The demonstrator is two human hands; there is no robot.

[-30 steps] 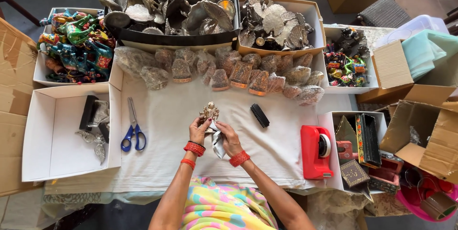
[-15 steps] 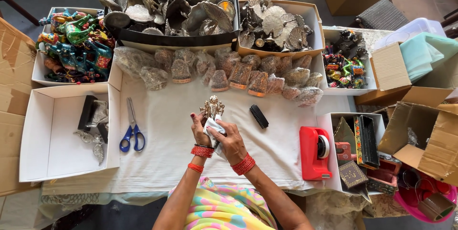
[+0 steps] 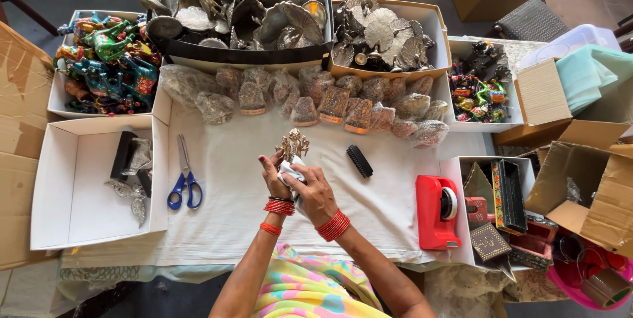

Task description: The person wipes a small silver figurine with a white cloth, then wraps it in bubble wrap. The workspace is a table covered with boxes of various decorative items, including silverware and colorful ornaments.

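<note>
I see the left hand (image 3: 273,174) still gripping the little metal statue (image 3: 293,143) above the white cloth (image 3: 231,186). The right hand (image 3: 315,194), maybe closer now, presses a white rag (image 3: 288,170) on it.

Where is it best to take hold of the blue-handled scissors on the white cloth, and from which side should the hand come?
The scissors lie flat and closed, blades pointing away from the person, blue loops nearest. Probably best to grip the loops, coming from the near side and above with the left hand, which is closer. The white cloth around them is bare, so nothing blocks the reach.
</note>
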